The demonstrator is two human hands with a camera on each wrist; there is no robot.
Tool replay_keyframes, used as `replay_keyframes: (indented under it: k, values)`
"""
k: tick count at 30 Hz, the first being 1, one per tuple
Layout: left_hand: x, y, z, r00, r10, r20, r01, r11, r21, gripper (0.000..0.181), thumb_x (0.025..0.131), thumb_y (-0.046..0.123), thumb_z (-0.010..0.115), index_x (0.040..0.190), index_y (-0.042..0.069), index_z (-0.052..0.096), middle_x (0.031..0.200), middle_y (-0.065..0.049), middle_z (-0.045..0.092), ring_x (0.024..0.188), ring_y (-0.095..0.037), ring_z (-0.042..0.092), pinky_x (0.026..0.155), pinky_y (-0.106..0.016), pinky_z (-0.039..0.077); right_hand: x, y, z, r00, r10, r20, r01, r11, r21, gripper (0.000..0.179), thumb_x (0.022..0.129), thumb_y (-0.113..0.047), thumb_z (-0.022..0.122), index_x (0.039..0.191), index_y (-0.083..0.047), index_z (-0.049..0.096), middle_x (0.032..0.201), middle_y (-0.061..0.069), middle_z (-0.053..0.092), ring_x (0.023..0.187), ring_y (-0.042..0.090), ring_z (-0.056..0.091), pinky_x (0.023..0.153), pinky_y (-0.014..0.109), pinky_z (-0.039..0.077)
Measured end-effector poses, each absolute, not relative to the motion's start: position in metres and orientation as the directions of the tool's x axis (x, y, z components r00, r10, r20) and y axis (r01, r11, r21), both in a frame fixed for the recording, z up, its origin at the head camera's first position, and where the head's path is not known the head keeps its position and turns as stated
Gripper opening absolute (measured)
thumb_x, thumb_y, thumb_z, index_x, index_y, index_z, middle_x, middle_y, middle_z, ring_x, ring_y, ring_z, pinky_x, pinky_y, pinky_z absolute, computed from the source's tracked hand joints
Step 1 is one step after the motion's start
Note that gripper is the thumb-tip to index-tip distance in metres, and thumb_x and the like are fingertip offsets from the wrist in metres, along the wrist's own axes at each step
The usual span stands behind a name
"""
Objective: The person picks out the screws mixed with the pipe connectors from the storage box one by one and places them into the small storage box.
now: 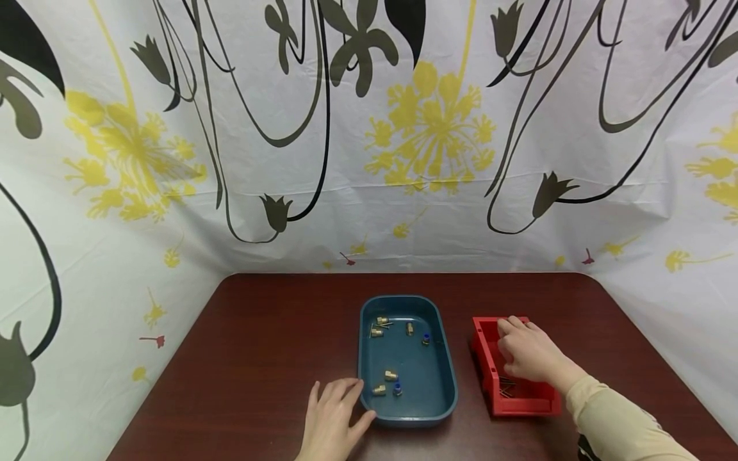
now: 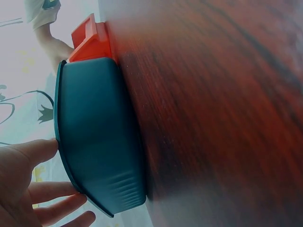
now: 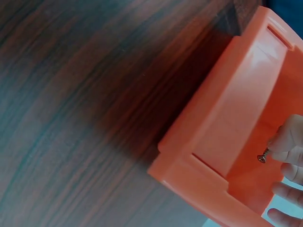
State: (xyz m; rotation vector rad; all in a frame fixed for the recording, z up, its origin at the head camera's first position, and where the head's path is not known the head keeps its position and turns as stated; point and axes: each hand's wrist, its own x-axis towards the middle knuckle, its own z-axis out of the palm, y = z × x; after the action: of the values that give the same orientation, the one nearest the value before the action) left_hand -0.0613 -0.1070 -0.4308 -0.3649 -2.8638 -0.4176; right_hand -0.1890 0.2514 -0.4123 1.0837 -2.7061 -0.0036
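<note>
Near the bench's right edge, the right hand is pinching a brass-coloured metal screw, seemingly mid-pick, probably needing lifting; the left hand is resting spread.

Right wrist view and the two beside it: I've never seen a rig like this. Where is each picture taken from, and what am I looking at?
There is no machine here: a person works with two bare hands. The wide picture comes from a camera on the head, looking forward and down; the two tilted close-ups come from cameras on each wrist.

On the dark reddish-brown table stand a blue-green tray and a red bin. The tray holds small brass-coloured pieces and blue-topped pieces, among others; thin metal pieces lie in the bin.

The left hand touches the tray. The right hand, at the bin, pinches a screw.
</note>
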Motion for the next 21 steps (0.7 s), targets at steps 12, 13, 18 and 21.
replay_keyframes:
  k: [12, 13, 18, 21]
  values:
    - [-0.0616, -0.1079, -0.4316, -0.942, 0.216, 0.256, 0.281, 0.925, 0.255, 0.044, 0.075, 0.042, 0.065, 0.106, 0.011, 0.064, 0.103, -0.001, 0.055, 0.097, -0.022, 0.050, 0.083, -0.060, 0.030, -0.1897, 0.2482, -0.4211, -0.717, -0.679, 0.159, -0.671, 0.734, 0.105, 0.036, 0.053, -0.019, 0.078, 0.046, -0.023, 0.043, 0.071, -0.006, 0.034, 0.071, 0.016, 0.036, 0.051, 0.029, 0.027]
    - [-0.0616, -0.1079, -0.4315, -0.942, 0.216, 0.255, 0.281, 0.925, 0.255, 0.044, 0.075, 0.043, 0.065, 0.106, 0.011, 0.064, 0.103, -0.001, 0.055, 0.097, -0.022, 0.050, 0.083, -0.060, 0.029, -0.1897, 0.2479, -0.4209, -0.717, -0.678, 0.159, -0.671, 0.734, 0.105, 0.035, 0.053, -0.018, 0.078, 0.046, -0.023, 0.044, 0.071, -0.006, 0.034, 0.071, 0.016, 0.036, 0.051, 0.029, 0.027]
    - [-0.0617, -0.1080, -0.4311, -0.942, 0.218, 0.254, 0.283, 0.925, 0.255, 0.044, 0.076, 0.043, 0.064, 0.106, 0.011, 0.064, 0.103, -0.001, 0.055, 0.098, -0.022, 0.050, 0.083, -0.060, 0.030, -0.1893, 0.2474, -0.4216, -0.729, -0.671, 0.135, -0.663, 0.741, 0.107, 0.031, 0.054, -0.017, 0.079, 0.048, -0.020, 0.049, 0.071, -0.005, 0.035, 0.071, 0.018, 0.036, 0.052, 0.031, 0.030]
    - [-0.0617, -0.1081, -0.4310, -0.941, 0.219, 0.257, 0.284, 0.925, 0.252, 0.044, 0.076, 0.043, 0.064, 0.106, 0.011, 0.064, 0.103, -0.001, 0.055, 0.098, -0.022, 0.050, 0.083, -0.060, 0.030, -0.1890, 0.2472, -0.4225, -0.738, -0.665, 0.111, -0.656, 0.747, 0.112, 0.028, 0.054, -0.017, 0.080, 0.050, -0.019, 0.052, 0.072, -0.004, 0.036, 0.072, 0.018, 0.037, 0.053, 0.032, 0.032]
